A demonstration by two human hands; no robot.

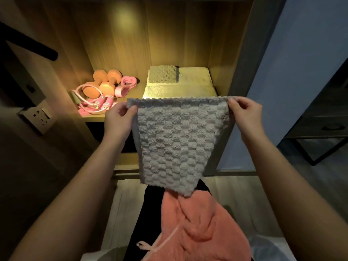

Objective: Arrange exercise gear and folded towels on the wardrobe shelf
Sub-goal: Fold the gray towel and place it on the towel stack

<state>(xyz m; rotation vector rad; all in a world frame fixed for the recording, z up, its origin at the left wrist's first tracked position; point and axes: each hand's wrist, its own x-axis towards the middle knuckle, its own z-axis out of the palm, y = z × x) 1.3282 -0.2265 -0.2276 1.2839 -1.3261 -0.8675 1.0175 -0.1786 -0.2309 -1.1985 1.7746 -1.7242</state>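
A grey waffle-textured towel [175,140] hangs in front of the wardrobe shelf [95,119]. My left hand [120,117] pinches its top left corner and my right hand [244,112] pinches its top right corner. On the shelf's right side lie folded pale towels [188,87] with a small folded grey towel [162,74] on top. On the shelf's left side sit two orange dumbbells [105,81], a pink resistance band [126,85] and a pink jump rope [94,104].
A pink towel [197,227] lies crumpled low in front of me. A wall socket [38,114] is on the left panel. A dark drawer unit on a metal frame [323,127] stands at the right, past the wardrobe's side panel [239,72].
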